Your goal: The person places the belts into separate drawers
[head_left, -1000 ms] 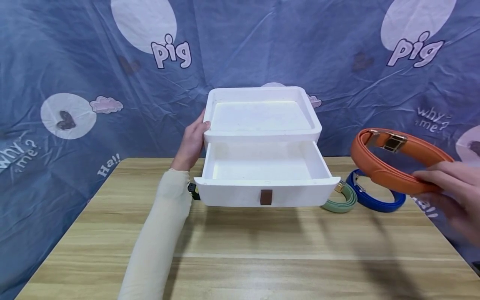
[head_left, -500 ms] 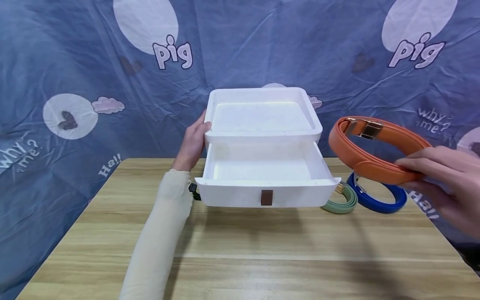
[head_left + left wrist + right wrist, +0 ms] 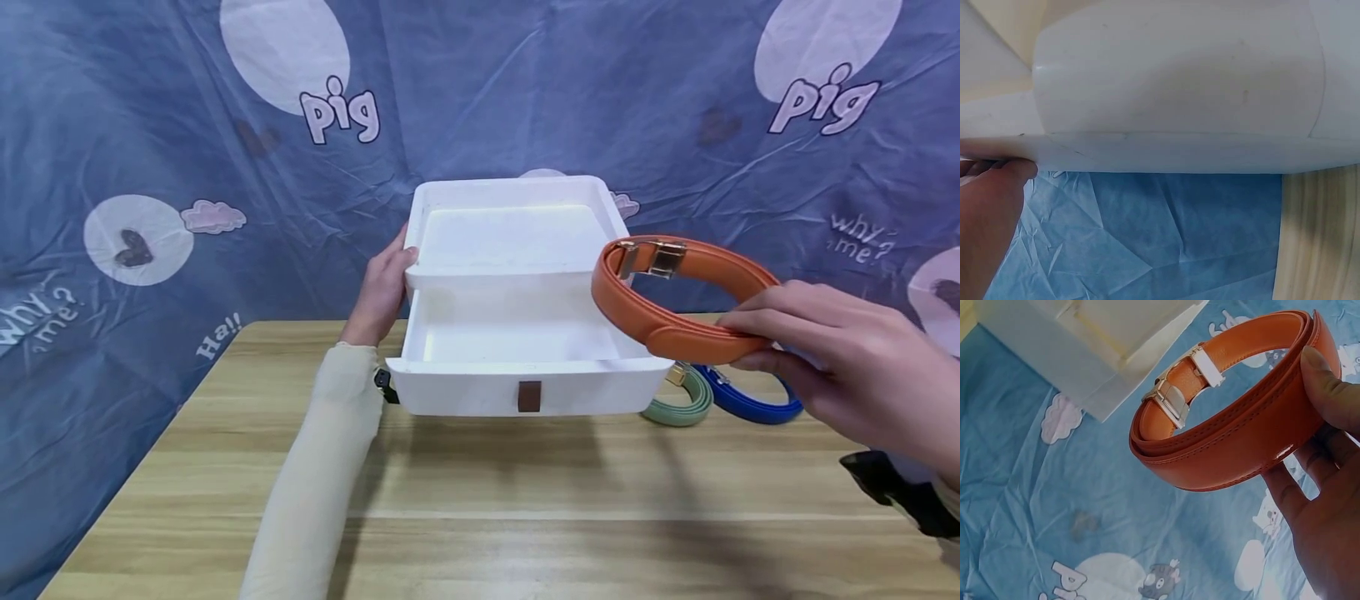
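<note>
A white drawer box [image 3: 517, 269] stands on the table, its drawer [image 3: 457, 393] pulled out and its top a shallow tray. My left hand [image 3: 381, 287] grips the box's left side, thumb at the upper rim, the other fingers mostly hidden behind it; the left wrist view has this hand [image 3: 997, 194] at the box's edge. Between thumb and fingers, my right hand [image 3: 847, 354] pinches a coiled orange belt [image 3: 693, 340] with a metal buckle [image 3: 1169, 403]. In the head view the belt hangs in the air, overlapping the drawer's right side. The drawer's visible inside holds nothing.
Right of the box, a coiled green belt [image 3: 678, 412] and a coiled blue belt [image 3: 750, 407] lie on the wooden table [image 3: 465, 533]. A blue printed cloth [image 3: 480, 92] hangs behind the table. The drawer front bears a brown pull tab [image 3: 529, 397].
My right hand has carried the orange belt leftward from the right edge, so it now overlaps the drawer's right side. My left hand and the box have stayed in place.
</note>
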A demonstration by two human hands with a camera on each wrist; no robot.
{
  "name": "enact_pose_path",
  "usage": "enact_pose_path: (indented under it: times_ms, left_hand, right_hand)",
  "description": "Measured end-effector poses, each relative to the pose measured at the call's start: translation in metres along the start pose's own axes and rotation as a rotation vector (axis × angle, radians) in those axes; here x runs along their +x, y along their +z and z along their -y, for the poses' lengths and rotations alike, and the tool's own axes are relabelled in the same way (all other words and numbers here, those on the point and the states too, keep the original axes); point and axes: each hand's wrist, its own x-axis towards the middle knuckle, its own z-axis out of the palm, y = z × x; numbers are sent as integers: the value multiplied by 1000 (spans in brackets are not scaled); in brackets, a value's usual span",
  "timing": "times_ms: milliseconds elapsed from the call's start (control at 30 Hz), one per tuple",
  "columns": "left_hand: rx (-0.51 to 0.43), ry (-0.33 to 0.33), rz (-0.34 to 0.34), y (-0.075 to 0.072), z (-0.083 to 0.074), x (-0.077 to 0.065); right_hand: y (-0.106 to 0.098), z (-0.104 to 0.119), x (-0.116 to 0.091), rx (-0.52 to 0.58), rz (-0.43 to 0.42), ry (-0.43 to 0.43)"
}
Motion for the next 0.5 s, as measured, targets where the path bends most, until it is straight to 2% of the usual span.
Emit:
enact_pose_path:
  times_ms: [133, 500]
  left_hand:
    - [-16, -5, -2, -1, -1, 0]
    - [-17, -23, 1, 0, 0, 0]
  right_hand:
    - [-1, 4, 8, 27, 27, -21]
    - [5, 12, 21, 124, 6, -108]
